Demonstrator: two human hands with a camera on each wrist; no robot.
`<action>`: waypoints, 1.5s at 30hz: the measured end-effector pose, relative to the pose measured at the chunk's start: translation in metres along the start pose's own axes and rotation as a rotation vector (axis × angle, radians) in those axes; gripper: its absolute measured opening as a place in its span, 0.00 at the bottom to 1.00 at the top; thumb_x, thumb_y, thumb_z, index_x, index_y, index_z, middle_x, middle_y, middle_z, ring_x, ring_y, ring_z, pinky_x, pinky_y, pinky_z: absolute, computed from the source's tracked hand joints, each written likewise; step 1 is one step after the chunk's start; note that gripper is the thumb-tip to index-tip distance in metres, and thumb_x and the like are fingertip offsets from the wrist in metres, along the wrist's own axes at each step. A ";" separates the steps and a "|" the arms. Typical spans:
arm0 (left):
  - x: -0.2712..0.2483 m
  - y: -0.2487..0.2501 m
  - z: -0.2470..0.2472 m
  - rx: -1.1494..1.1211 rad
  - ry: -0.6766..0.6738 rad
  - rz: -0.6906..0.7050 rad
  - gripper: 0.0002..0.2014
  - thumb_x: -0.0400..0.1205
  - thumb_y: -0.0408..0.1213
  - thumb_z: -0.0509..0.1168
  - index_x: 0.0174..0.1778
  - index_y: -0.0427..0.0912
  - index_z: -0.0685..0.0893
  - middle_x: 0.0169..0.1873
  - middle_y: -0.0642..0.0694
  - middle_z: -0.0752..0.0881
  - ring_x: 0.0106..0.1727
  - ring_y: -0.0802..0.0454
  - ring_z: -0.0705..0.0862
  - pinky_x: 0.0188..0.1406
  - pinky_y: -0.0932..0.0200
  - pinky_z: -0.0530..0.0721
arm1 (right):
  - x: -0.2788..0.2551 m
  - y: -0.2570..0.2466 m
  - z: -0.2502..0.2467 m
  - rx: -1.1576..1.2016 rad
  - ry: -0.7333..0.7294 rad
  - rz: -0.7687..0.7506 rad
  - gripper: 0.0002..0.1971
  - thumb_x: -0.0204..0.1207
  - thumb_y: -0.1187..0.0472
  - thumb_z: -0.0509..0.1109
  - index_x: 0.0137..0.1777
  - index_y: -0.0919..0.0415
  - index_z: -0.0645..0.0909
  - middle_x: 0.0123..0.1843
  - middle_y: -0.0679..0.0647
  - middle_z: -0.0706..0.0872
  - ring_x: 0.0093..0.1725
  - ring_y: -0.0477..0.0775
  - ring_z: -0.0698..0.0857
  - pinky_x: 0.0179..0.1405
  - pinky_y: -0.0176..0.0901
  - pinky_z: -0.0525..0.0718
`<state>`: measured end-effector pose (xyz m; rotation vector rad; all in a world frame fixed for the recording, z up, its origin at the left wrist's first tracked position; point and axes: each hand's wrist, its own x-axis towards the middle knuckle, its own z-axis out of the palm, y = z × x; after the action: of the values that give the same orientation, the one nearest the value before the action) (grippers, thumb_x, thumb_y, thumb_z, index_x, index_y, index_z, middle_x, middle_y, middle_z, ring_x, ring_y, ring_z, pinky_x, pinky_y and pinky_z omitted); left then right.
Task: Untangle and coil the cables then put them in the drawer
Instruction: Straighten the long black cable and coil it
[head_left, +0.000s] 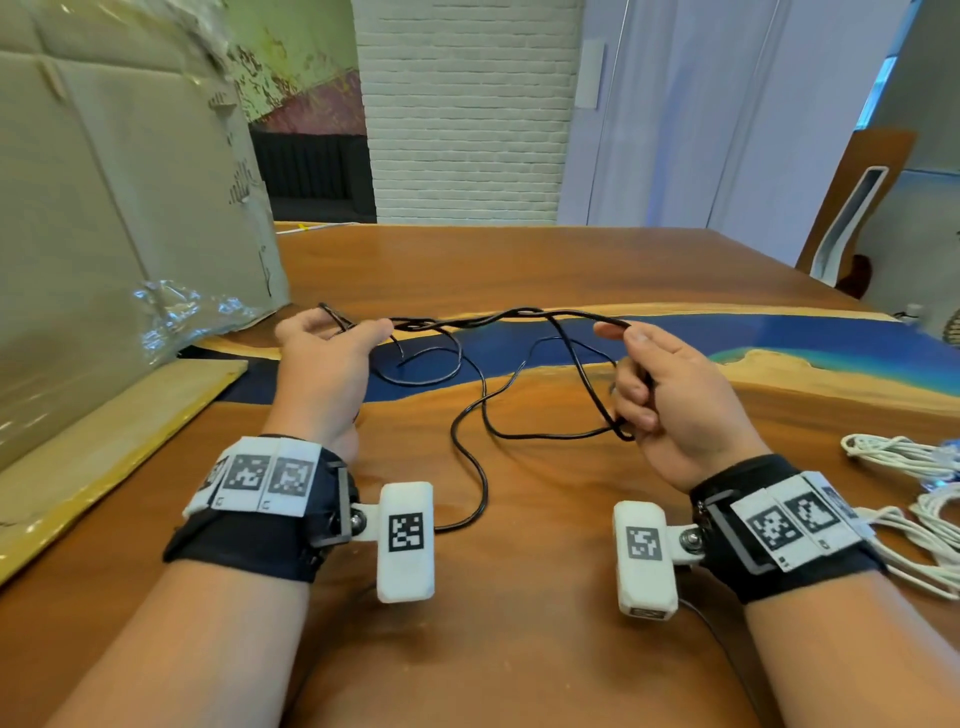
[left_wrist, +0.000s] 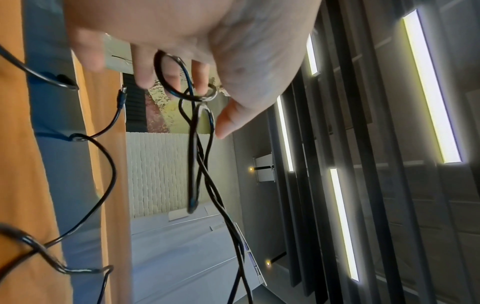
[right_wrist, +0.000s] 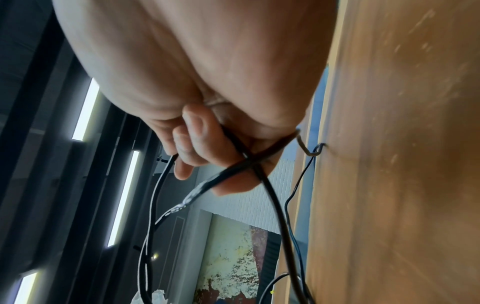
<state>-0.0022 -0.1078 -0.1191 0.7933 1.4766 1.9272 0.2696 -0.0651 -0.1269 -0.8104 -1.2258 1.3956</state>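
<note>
Black cable (head_left: 498, 317) stretches, twisted on itself, between both hands above the table (head_left: 519, 597). The left hand (head_left: 324, 364) has its fingers hooked through a small loop of it; the right hand (head_left: 670, 395) grips several strands in curled fingers. Slack loops trail onto the wood and blue strip. White cables (head_left: 904, 457) lie bunched at the right edge, a cardboard sheet (head_left: 104, 234) at the left.

Head view looks down; wrist views, close, share the black cable (head_left: 470, 410).
</note>
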 end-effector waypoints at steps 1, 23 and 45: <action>0.001 0.001 -0.001 -0.005 0.021 -0.027 0.30 0.77 0.47 0.79 0.70 0.54 0.70 0.65 0.49 0.78 0.59 0.52 0.81 0.48 0.53 0.76 | 0.000 0.002 0.000 -0.014 -0.014 -0.003 0.16 0.93 0.56 0.56 0.61 0.59 0.86 0.27 0.51 0.68 0.22 0.49 0.60 0.31 0.43 0.65; -0.003 0.017 -0.010 -0.019 -0.017 0.129 0.15 0.91 0.50 0.61 0.45 0.49 0.87 0.26 0.54 0.68 0.23 0.57 0.66 0.29 0.57 0.69 | 0.005 0.000 -0.016 -0.808 -0.057 -0.179 0.25 0.82 0.51 0.74 0.34 0.73 0.74 0.28 0.58 0.76 0.30 0.53 0.74 0.38 0.49 0.75; -0.040 0.013 0.016 0.436 -0.449 0.392 0.04 0.82 0.40 0.75 0.48 0.55 0.93 0.48 0.58 0.91 0.52 0.65 0.86 0.50 0.69 0.81 | 0.007 0.006 0.010 -0.363 0.215 0.058 0.29 0.92 0.43 0.51 0.28 0.55 0.71 0.28 0.49 0.77 0.36 0.54 0.76 0.43 0.53 0.76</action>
<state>0.0354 -0.1306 -0.1073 1.6966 1.5439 1.5346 0.2568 -0.0602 -0.1296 -1.2217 -1.3114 1.1102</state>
